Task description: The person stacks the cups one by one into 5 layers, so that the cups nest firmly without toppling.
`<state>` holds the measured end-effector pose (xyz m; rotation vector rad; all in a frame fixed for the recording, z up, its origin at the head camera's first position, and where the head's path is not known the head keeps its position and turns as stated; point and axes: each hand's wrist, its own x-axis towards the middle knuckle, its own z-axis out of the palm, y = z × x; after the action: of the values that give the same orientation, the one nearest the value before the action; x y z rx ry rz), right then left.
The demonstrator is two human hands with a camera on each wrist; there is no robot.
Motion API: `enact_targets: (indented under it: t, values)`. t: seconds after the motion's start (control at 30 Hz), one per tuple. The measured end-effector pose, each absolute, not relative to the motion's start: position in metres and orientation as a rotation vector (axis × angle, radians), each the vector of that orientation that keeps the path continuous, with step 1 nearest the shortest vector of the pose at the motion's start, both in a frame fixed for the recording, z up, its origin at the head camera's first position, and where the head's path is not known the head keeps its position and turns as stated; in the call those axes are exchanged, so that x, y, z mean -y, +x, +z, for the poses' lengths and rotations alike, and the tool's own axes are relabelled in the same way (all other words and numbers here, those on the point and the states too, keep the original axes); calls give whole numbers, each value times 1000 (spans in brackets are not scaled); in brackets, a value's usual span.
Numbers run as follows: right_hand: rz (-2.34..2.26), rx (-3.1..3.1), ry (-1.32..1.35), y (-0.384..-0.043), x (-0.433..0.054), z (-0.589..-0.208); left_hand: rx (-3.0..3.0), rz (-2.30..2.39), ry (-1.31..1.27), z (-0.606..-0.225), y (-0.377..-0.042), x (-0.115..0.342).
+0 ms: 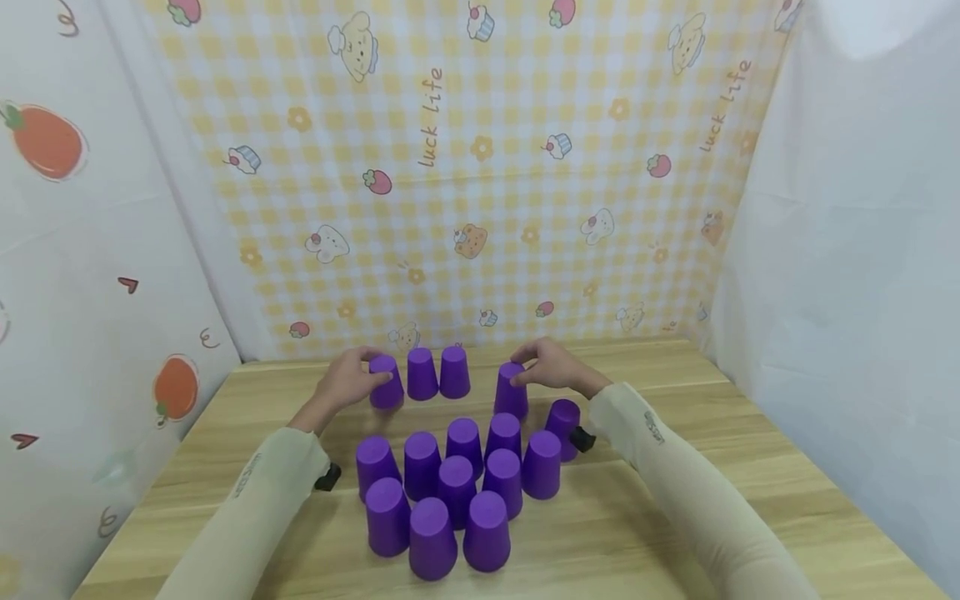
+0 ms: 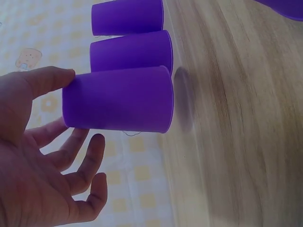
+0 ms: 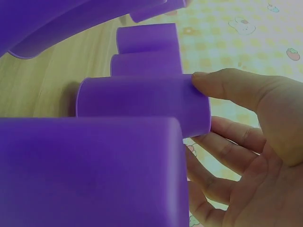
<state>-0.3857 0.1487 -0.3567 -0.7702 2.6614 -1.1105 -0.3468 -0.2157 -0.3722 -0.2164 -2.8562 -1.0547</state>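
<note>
The left cup (image 1: 387, 387), purple and upside down, is pinched near its top by the thumb and fingers of my left hand (image 1: 349, 383); its shadow on the worktop (image 1: 637, 533) lies apart from its rim. My right hand (image 1: 555, 365) pinches the right cup (image 1: 512, 393), also upside down; I cannot tell whether that rim touches down. Between them, nearer the left, stand 2 back cups (image 1: 422, 375). Toward me are 11 nearer cups (image 1: 432, 542), all purple and inverted. Beyond the worktop hangs a yellow-checked cloth (image 1: 517, 192).
</note>
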Motion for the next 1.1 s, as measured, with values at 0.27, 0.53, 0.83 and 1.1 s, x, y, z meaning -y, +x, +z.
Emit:
enact_targets:
  t: [0.27, 0.53, 0.83, 1.1]
  values:
    - [-1042, -2753, -759, -391, -142, -352, 2867, -1059, -166, -371, -355, 214]
    - [-1012, -2785, -685, -394, -136, -348, 2882, -1039, -172, -376, -363, 217]
    - [-1001, -2798, -694, -401, -130, -348, 2899, -1042, -153, -376, -367, 212]
    - [-1002, -2796, -694, -407, -124, -350, 2906, -1049, -148, -381, -372, 211]
